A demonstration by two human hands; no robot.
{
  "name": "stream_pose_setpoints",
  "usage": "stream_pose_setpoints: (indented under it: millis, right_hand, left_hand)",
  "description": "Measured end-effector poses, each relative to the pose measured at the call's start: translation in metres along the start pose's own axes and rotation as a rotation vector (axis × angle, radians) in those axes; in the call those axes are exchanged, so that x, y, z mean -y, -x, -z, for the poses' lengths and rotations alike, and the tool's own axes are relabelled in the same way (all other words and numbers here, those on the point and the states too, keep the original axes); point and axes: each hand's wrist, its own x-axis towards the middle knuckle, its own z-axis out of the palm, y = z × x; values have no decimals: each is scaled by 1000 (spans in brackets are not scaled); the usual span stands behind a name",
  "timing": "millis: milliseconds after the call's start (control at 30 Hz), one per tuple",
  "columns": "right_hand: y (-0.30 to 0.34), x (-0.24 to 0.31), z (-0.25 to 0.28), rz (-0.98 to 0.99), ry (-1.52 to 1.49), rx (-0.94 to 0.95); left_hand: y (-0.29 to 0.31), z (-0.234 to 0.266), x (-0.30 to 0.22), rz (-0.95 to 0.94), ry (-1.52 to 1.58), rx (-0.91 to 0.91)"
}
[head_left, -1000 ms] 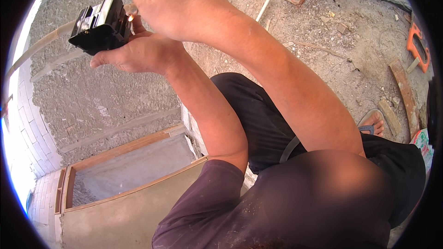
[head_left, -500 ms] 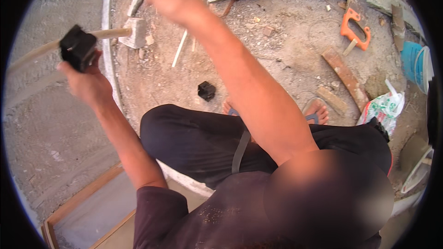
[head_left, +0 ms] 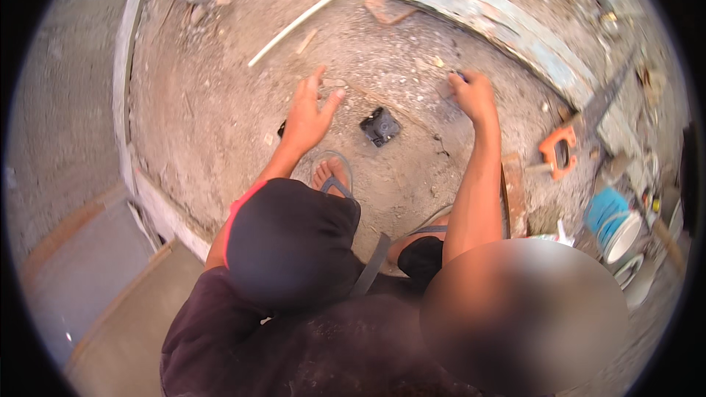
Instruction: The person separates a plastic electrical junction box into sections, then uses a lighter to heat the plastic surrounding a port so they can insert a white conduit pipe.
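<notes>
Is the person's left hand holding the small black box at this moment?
No, the left hand is open with fingers spread, and the small black box lies apart from it on the dirt ground.

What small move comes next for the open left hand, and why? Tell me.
Probably lower the left hand and shift it right to pick up the small black box. The hand hovers open, and the box lies loose on the dirt just beside it; the right hand already pinches something small.
</notes>
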Motion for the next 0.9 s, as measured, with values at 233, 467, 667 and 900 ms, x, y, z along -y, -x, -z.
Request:
stream_pose_setpoints:
  millis: [233, 467, 667, 900]
  right_hand:
    - [61, 42, 6, -184, 298, -472]
    - [244, 94, 45, 35, 415, 125]
    - [455, 194, 145, 201, 471, 410]
    - [519, 252, 220, -36, 539, 470]
  left_hand:
    - [162, 102, 29, 615, 167, 303]
    - [510, 217, -27, 1183, 324, 561]
    - [635, 289, -170, 1397, 560, 540]
    - [595, 300, -128, 1293, 809, 155]
